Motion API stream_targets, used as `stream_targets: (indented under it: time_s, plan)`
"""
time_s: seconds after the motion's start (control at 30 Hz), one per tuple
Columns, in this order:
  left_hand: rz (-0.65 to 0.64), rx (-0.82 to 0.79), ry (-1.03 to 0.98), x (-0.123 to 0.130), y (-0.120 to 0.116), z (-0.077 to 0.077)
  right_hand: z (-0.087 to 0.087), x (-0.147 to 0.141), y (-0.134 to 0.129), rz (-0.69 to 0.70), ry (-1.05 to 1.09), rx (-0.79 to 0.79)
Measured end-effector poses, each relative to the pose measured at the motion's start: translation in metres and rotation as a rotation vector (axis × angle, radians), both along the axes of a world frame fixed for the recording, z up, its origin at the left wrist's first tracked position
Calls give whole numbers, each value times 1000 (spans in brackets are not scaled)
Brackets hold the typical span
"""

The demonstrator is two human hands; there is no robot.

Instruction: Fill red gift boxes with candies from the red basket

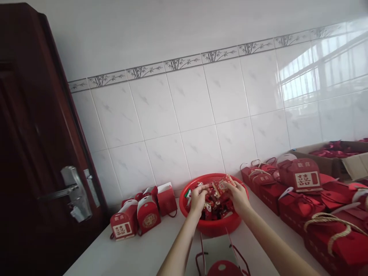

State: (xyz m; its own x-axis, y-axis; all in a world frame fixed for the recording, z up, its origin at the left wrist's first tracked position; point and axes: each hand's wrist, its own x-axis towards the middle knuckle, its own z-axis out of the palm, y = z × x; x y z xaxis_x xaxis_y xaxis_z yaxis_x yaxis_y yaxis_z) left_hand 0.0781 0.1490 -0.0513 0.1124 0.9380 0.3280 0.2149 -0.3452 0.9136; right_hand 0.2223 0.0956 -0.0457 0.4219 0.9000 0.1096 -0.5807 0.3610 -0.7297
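Note:
A round red plastic basket (215, 229) full of small wrapped sweets stands on the white table against the wall. Over its right part, my right hand (236, 193) is closed on a red and gold packet (221, 186). My left hand (199, 197) is over the left part of the basket, its fingers bent together beside the sweets; whatever they pinch is too small to make out. Nearer to me, between my forearms, an open gift box (222, 267) with dark red cord handles stands upright, partly cut off by the lower edge.
Several small red gift boxes (148, 214) stand on the table at the left. Rows of larger red boxes (301, 207) with rope handles fill the right side. Behind them is a cardboard carton (356, 166) of red items. A dark door (25, 153) is at far left.

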Motion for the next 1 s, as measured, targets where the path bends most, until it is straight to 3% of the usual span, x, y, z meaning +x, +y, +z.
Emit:
stream_targets:
  time_s: [0.13,0.3,0.5,0.67,1.0]
  plan:
    - [57,-42,161,1,4,-6,-3,10,8,-29,96,-18]
    - [-4,2,336,10,-7,2,3,15,4,22,155,22]
    - [-30,14,409,11,-10,6,6,8,6,67,190,-23]
    - [-6,71,350,9,-9,7,5,10,11,72,205,-64]
    - [-49,304,-1,4,-15,9,4,3,8,92,73,-84]
